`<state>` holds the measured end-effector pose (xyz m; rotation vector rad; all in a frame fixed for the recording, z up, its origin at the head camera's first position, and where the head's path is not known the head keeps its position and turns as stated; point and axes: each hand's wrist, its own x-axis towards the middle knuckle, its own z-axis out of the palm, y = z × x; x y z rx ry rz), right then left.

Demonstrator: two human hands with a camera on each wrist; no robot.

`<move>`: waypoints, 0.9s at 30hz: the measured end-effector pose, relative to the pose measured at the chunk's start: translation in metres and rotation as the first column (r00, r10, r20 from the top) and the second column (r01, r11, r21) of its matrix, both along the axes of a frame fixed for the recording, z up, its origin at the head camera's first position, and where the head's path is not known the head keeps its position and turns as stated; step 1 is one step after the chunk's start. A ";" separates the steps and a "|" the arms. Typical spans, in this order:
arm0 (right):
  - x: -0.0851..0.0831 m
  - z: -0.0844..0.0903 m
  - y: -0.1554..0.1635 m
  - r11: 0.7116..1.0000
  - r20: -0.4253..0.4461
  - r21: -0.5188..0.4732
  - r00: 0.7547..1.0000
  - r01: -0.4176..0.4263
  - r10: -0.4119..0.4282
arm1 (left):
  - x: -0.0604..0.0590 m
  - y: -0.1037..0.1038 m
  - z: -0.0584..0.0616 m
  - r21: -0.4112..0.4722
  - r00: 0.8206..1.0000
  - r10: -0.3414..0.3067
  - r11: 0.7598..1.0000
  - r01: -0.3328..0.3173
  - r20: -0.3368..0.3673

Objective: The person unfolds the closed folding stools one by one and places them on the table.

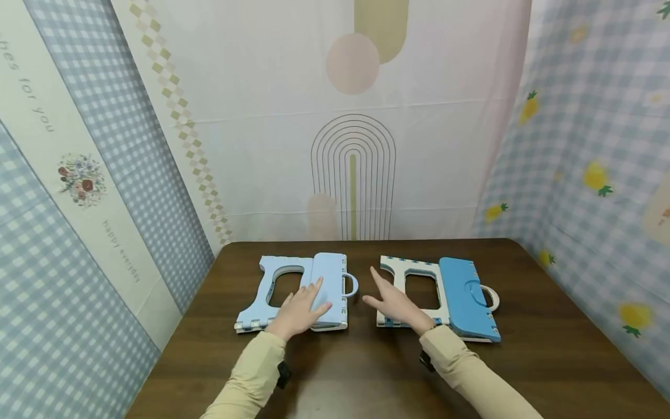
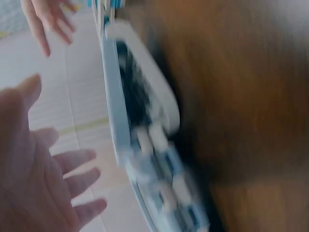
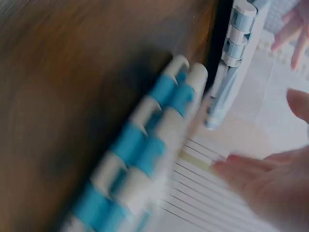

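Two folding step stools lie folded flat, side by side on the table. The light blue folding stool (image 1: 327,273) is on the left, its loop handle (image 1: 354,285) pointing right. On the right is the blue and white folding stool (image 1: 463,294), with a white handle (image 1: 493,298) at its right side. My left hand (image 1: 299,307) is spread, overlapping the light blue stool's front part in the head view. My right hand (image 1: 395,301) reaches over the left side of the blue and white stool, fingers straight. Both wrist views show the hands holding nothing, beside hinged stool edges (image 3: 130,154).
The dark brown wooden table (image 1: 361,378) has its far edge against a hanging cloth (image 1: 251,163) with an arch print. Checked cloths (image 1: 591,174) hang along both sides. Bands with small black devices sit on both wrists.
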<state>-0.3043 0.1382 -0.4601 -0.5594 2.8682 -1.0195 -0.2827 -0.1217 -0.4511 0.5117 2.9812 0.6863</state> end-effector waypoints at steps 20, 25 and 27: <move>-0.052 -0.030 -0.052 0.672 0.529 -0.600 0.846 0.434 -0.074 | -0.007 -0.067 -0.020 0.040 0.985 0.051 0.998 -0.058 0.166; -0.053 -0.033 -0.055 0.608 0.592 -0.640 0.806 0.470 -0.001 | -0.008 -0.070 -0.019 0.036 0.995 0.037 0.999 -0.041 0.089; -0.054 -0.031 -0.055 0.596 0.598 -0.651 0.801 0.471 0.021 | -0.008 -0.071 -0.018 0.027 0.997 0.043 0.999 -0.045 0.071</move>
